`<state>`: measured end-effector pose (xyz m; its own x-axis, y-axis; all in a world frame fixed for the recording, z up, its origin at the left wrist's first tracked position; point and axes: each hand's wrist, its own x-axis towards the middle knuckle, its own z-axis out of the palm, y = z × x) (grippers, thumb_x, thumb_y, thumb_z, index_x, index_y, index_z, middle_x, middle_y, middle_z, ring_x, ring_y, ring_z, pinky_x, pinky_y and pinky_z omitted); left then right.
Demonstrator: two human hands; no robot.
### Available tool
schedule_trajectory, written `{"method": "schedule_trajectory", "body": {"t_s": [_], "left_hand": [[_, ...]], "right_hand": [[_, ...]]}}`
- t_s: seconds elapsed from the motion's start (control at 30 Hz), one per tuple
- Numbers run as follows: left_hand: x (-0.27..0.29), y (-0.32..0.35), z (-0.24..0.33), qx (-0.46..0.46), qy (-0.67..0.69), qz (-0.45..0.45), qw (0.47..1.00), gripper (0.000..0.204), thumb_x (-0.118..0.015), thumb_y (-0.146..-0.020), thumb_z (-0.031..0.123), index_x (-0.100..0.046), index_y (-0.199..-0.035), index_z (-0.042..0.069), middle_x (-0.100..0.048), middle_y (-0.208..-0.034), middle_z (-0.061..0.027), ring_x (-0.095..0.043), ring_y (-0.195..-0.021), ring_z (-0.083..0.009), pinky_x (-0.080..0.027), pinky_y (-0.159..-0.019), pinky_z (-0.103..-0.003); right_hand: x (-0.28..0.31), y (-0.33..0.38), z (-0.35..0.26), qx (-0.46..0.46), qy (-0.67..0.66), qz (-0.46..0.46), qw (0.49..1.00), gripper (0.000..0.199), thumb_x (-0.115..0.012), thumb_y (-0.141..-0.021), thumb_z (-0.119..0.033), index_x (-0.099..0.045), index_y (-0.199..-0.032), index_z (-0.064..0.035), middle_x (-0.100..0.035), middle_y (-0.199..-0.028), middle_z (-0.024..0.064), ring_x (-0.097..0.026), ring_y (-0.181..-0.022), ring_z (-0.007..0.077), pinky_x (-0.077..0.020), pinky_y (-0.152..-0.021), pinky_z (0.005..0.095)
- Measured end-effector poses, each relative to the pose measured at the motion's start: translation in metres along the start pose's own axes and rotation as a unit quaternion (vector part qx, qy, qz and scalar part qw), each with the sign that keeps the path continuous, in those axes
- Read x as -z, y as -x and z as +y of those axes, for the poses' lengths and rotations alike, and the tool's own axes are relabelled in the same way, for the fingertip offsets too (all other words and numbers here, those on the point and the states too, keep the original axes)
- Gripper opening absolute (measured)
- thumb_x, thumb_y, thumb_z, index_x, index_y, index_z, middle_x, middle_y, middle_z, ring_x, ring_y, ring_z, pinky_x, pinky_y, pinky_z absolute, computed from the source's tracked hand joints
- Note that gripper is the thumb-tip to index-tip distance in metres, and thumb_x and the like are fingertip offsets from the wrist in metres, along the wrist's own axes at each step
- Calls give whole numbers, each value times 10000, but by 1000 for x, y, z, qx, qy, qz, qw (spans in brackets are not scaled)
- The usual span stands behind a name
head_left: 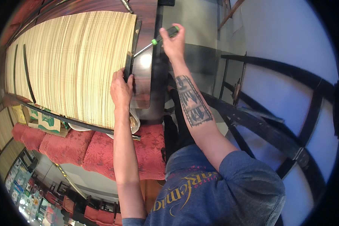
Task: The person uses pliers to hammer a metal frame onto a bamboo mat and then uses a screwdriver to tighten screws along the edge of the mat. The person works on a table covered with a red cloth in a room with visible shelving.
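Note:
My right hand (174, 44) is closed round the black and green handle of a screwdriver (154, 41). Its thin metal shaft slants down to the left, and the tip meets the dark strip (129, 64) along the right edge of a slatted panel (75, 64). That panel is pale, bamboo-like, with narrow slats and a dark frame. Lower on the same strip, my left hand (121, 90) grips the edge, thumb on the right side and fingers over the slats. Whether a screw sits at the tip is too small to tell.
Under the panel is a glossy dark reddish-brown tabletop (142, 81). Red patterned seat cushions (105, 152) and a green-and-white box (49, 122) lie beyond its lower edge. Dark metal framework (260, 124) stands along the white wall at right. A dark bar (126, 5) lies at the top.

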<state>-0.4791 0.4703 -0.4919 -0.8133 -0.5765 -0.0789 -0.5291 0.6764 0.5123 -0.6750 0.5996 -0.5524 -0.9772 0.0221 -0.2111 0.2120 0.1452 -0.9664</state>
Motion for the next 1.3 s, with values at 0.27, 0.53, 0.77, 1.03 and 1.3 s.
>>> {"method": "schedule_trajectory", "body": {"t_s": [0.27,0.53,0.77,1.03,1.3], "left_hand": [[10,-25,-35,45,68,-88,993,324,-793,-869,142,-675,-1118,-29,-747,-937,-117,-716,-840,-162,-568,-762,-295],[18,-33,-31,82,156,-186,966,324,-778,-889,108,-649,-1144,-46,-741,-972,-96,-684,-868,-124,-552,-791,-246],[6,-6,-41,-11,73,-88,993,451,-777,-880,178,-645,-1253,-41,-738,-1067,-171,-708,-983,-212,-552,-870,-334],[18,60,-54,-34,-38,-88,995,636,-834,-823,127,-561,-1375,-33,-643,-1172,-148,-631,-968,-217,-550,-853,-338],[18,102,-60,1,-57,-65,996,515,-816,-823,62,-570,-1268,-27,-631,-1028,-110,-621,-889,-192,-533,-788,-341]], "right_hand": [[43,100,-11,-188,-427,34,884,764,-838,-870,-221,-266,-1317,19,-613,-1040,172,-685,-785,236,-634,-737,381],[76,178,41,-306,-443,-67,840,441,-711,-967,-413,-518,-1164,-68,-602,-922,36,-593,-658,120,-551,-647,332],[112,189,41,-297,-345,-340,823,295,-563,-1060,-300,-607,-1160,-25,-612,-918,28,-564,-719,120,-503,-670,316],[122,183,49,14,120,-341,932,360,-634,-972,-335,-655,-1104,0,-703,-866,194,-694,-772,348,-519,-691,436],[114,198,49,78,178,-390,900,354,-657,-976,-323,-689,-1059,20,-713,-946,223,-694,-861,406,-538,-746,435]]}}
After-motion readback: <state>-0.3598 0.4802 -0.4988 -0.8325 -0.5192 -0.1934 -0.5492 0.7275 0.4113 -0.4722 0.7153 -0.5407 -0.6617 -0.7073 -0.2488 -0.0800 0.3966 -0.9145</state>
